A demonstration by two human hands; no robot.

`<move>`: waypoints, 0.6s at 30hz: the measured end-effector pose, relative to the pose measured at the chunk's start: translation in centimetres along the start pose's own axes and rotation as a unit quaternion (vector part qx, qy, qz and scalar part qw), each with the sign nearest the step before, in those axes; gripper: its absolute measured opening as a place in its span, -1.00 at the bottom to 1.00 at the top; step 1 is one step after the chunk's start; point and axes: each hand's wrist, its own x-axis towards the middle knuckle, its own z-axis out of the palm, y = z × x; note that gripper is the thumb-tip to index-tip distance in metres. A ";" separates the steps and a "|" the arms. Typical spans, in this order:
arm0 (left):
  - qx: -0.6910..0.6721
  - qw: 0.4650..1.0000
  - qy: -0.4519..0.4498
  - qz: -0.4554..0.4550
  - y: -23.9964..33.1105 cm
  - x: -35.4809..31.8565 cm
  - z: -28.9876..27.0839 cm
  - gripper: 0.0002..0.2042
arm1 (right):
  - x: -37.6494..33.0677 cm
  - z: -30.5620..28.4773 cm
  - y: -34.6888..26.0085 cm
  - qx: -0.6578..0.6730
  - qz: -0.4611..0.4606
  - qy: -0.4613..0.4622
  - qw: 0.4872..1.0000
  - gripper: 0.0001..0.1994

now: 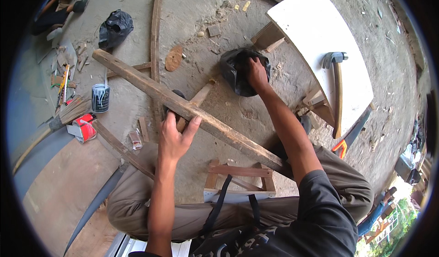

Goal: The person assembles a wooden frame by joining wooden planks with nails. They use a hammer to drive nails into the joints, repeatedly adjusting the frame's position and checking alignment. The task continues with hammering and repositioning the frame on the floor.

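A long, rough wooden batten (157, 91) lies slantwise in front of me, its near right end by my right knee. My left hand (177, 136) is closed round its middle, thumb on top and fingers underneath. Under it, a shorter wood piece (201, 94) crosses at an angle. My right hand (258, 74) reaches into an open black plastic bag (233, 74) on the ground. Its fingers are bent and drawn together, with their tips hidden by the bag, so whatever they grip does not show.
At right a claw hammer (338, 92) rests on a white curved board (315, 33), beside an orange-handled saw (352, 133). Leftward stand a paint can (100, 98), a red can (83, 128), a straw brush (73, 112) and another black bag (116, 28). A small wooden frame (240, 170) sits before my lap.
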 end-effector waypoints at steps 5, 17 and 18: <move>0.004 1.000 -0.002 0.002 0.4 0.2 -0.1 -0.47 | 0.8 0.5 1.7 0.033 -0.015 -0.031 0.999 -0.77; 0.024 1.000 -0.009 -0.009 0.9 -0.7 0.5 -0.50 | -0.8 -2.3 1.6 0.079 -0.122 0.006 0.989 -0.85; 0.030 1.000 0.003 0.005 0.9 -0.6 0.5 -0.51 | -1.1 -2.8 1.8 0.084 -0.122 0.005 0.989 -0.87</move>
